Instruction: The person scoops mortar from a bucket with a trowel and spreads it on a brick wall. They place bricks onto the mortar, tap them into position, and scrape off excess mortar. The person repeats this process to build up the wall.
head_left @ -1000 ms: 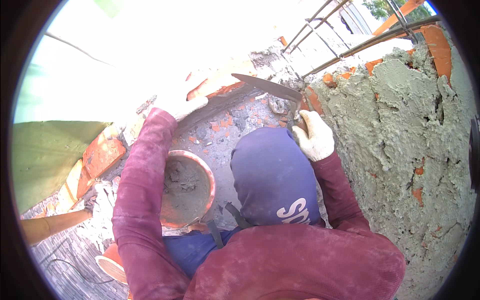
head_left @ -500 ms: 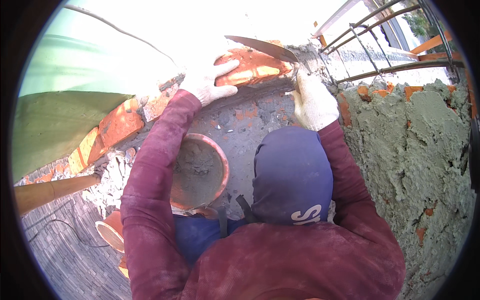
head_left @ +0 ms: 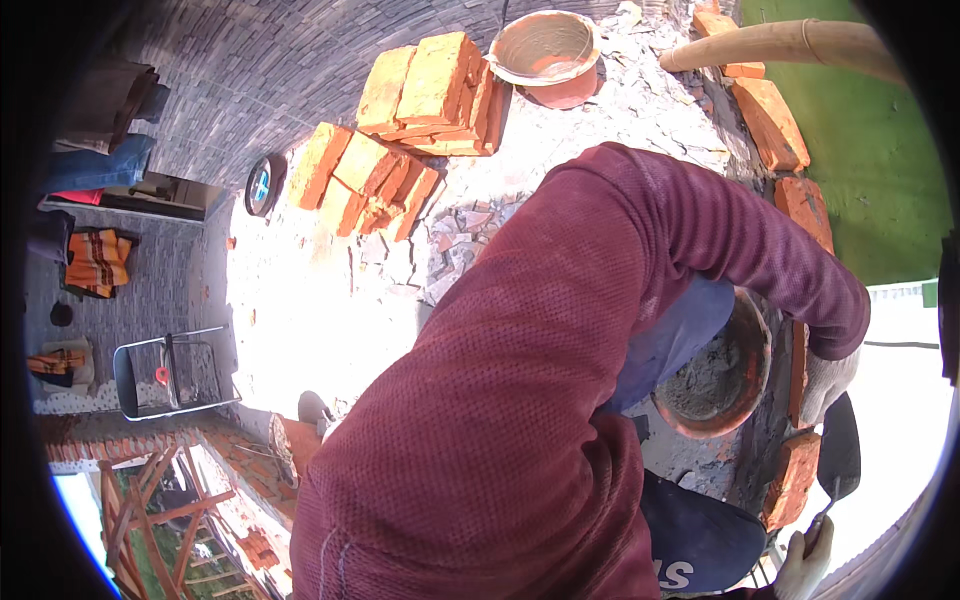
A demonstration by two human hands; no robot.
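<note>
The view was twisted round, so that the person's own maroon-sleeved arm [head_left: 560,400] filled the middle and ran out to the lower right. There a gloved hand [head_left: 828,385] lay flat, fingers together, on the edge of a line of red bricks [head_left: 800,370]; which of the two hands it was could not be told with certainty from this turned view, though it looked like the left, and it gripped nothing that showed. Just below it, at the bottom edge, the other gloved hand [head_left: 805,560] was closed round the handle of a trowel [head_left: 838,460], whose dark blade stood up between the two hands, close beside the flat hand. A single brick [head_left: 790,480] lay just inward of the trowel blade. Beside the flat hand, toward the body, sat an orange bowl [head_left: 715,380] with grey mortar in it, partly hidden by the sleeve and a blue trouser leg [head_left: 670,330]. A dark blue cap [head_left: 700,540] showed near the trowel hand. Well away from both hands, beyond the arm, a stack of red bricks [head_left: 410,130] stood on rubble-strewn ground [head_left: 470,220], with a second, empty orange bowl [head_left: 545,50] next to it and a thick pale hose [head_left: 790,45] further on.
</note>
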